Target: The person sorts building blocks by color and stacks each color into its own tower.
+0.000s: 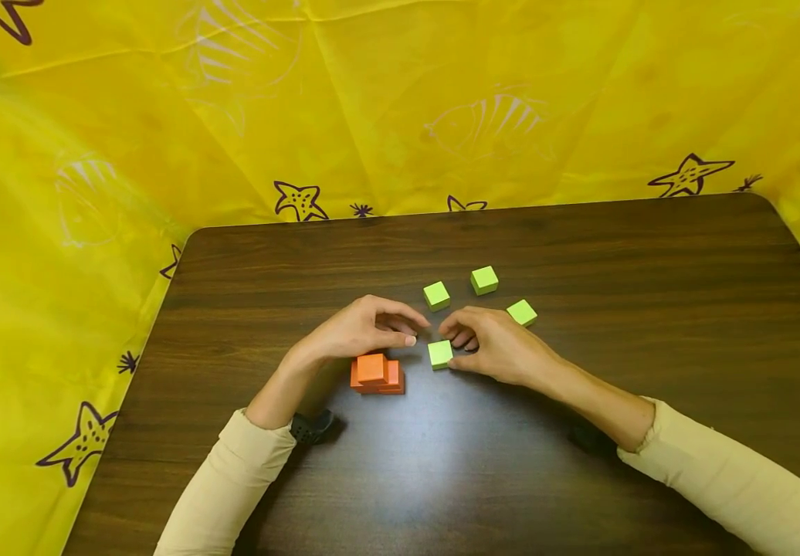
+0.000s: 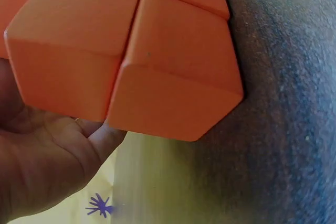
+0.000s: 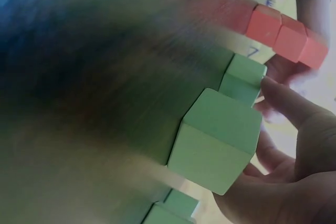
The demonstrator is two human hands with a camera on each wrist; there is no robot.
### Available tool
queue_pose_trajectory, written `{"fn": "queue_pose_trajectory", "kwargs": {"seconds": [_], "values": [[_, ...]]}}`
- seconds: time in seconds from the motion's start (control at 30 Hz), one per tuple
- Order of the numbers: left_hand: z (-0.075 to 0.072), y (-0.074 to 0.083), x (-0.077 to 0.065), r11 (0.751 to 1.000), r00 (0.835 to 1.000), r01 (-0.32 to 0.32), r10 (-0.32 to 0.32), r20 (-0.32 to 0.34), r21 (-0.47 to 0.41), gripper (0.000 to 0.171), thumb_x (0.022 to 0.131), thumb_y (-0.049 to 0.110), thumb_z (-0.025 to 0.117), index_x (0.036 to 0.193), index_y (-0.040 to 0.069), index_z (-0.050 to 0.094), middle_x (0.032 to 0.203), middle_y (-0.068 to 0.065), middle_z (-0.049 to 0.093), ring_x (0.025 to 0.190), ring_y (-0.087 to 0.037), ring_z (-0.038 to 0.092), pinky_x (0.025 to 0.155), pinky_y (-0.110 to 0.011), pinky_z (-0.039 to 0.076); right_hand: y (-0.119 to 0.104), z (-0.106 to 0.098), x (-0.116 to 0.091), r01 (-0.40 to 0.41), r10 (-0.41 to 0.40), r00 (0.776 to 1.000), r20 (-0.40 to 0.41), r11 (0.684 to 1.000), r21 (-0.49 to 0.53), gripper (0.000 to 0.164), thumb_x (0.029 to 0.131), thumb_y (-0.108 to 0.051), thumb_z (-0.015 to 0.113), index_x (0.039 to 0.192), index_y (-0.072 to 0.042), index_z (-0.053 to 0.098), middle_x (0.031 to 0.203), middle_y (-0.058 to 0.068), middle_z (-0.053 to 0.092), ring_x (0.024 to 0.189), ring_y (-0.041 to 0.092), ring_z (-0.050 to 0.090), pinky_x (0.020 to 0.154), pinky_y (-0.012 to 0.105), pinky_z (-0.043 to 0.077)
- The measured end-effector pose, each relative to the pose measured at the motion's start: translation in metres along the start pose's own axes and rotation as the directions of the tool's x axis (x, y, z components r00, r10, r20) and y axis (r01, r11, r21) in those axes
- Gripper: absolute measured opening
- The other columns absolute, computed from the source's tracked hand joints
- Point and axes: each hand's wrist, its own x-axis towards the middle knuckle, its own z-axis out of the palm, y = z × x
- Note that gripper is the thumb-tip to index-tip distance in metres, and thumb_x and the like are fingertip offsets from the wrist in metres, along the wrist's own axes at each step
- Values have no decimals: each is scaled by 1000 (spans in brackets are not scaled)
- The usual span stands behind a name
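Note:
My right hand (image 1: 493,347) is bent around a light green cube (image 1: 440,354) that sits on the table. Its thumb touches the cube's right side, and the index fingertip lies at the far side. To the left, my left hand (image 1: 368,328) hovers just beyond a cluster of orange cubes (image 1: 372,368), thumb and fingers loosely apart with nothing between them. Close up in the left wrist view, the orange cubes (image 2: 178,51) stand face to face and hide most of that hand's fingers. A green cube (image 3: 215,135) fills the middle of the right wrist view, partly covering another beside the thumb.
Beyond the hands lie two green cubes, one left (image 1: 436,296) and one right (image 1: 484,280). A third green cube (image 1: 521,312) sits right behind the right hand. The dark wooden table (image 1: 268,262) ends against a yellow patterned cloth (image 1: 372,93).

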Motion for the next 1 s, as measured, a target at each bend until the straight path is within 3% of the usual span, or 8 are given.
{"fn": "queue_pose_trajectory", "kwargs": {"seconds": [0.33, 0.5, 0.7, 1.0], "values": [[0, -4, 3, 1000, 999, 24, -23, 21, -19, 29, 93, 14, 71, 122, 9, 70, 119, -6, 70, 101, -17, 65, 84, -29, 53, -4, 0, 3, -30, 31, 999, 12, 998, -51, 28, 78, -9, 85, 102, -7, 71, 92, 0, 69, 83, 14, 68, 76, 28, 57], [0, -3, 3, 999, 1000, 29, -29, 10, -30, 28, 92, 13, 73, 120, 10, 71, 116, -5, 71, 98, -17, 66, 82, -29, 54, -5, 0, 4, -25, 24, 999, -25, 997, -67, 26, 79, -13, 85, 101, -9, 71, 91, 0, 69, 82, 13, 67, 76, 29, 57], [0, 2, 2, 998, 999, 7, -9, -35, -61, 27, 90, 10, 75, 116, 9, 72, 110, -5, 71, 99, -18, 68, 85, -31, 56, -10, -4, 7, -17, 16, 995, -99, 1000, -12, 25, 79, -11, 85, 100, -10, 70, 90, 0, 69, 80, 10, 66, 73, 29, 57], [-1, 13, 1, 992, 994, 5, -19, -107, -129, 29, 87, 3, 76, 115, 7, 71, 107, -7, 72, 99, -20, 69, 85, -34, 57, -16, -11, 10, -31, 35, 991, -130, 999, 33, 25, 81, -13, 84, 103, -11, 70, 94, -2, 69, 82, 10, 67, 73, 29, 57]]}}
